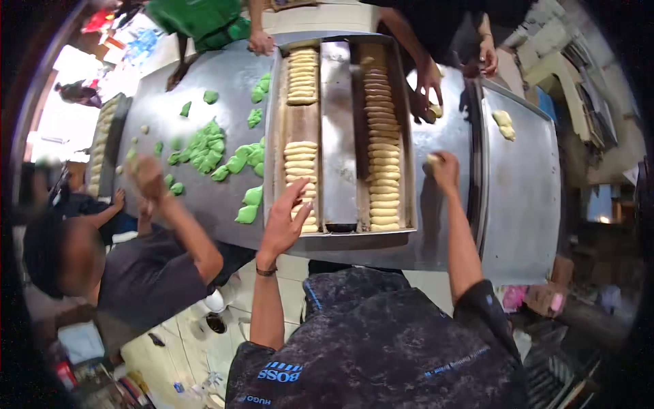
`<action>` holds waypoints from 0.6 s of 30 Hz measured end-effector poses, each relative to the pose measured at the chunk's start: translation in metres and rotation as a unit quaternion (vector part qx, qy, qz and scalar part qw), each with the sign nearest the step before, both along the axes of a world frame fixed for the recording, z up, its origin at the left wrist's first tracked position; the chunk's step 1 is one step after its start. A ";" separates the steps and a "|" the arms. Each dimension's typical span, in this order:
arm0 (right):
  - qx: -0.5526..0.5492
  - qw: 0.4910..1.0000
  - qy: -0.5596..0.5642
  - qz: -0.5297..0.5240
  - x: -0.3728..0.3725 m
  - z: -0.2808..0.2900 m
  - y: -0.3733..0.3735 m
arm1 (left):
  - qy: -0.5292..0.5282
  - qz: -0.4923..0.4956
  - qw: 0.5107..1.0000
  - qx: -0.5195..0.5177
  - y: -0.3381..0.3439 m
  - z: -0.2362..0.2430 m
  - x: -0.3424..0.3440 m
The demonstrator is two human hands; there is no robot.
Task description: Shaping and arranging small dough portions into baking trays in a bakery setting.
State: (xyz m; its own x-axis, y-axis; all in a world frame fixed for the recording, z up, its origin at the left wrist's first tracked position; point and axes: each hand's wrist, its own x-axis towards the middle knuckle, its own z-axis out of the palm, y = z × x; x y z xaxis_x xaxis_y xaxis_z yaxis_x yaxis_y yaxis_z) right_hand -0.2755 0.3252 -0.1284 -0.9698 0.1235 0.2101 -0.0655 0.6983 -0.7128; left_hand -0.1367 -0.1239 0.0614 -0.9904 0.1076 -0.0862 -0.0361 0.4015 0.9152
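Note:
My left hand (pixel 281 225) lies over the near end of the left row of pale dough rolls (pixel 300 158), its fingers apart and touching or just above the rolls. The rolls sit in a metal tray (pixel 411 184) with two long troughs. A second row of dough rolls (pixel 383 167) fills much of the right trough. My right hand (pixel 446 172) is over the metal table to the right of the tray, fingers closed around a small pale dough piece (pixel 430 160), mostly hidden by the fingers.
Green dough pieces (pixel 204 146) lie on the table at left, where a co-worker's blurred hand (pixel 146 174) works. Across the table, another person's hand (pixel 428 82) is at a dough piece (pixel 436 109). A pale dough lump (pixel 504 125) rests on the right-hand metal surface (pixel 521 204).

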 end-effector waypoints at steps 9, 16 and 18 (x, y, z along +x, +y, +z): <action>0.152 0.970 -0.187 0.036 0.275 0.028 -0.015 | -0.205 0.230 0.951 0.017 0.016 -0.023 0.156; 0.400 0.910 -0.113 0.005 0.081 -0.021 0.013 | -0.084 0.132 0.986 0.064 0.098 -0.034 0.138; 0.396 0.912 -0.104 -0.020 0.034 -0.021 0.017 | 0.003 0.086 0.996 -0.012 0.113 -0.025 0.128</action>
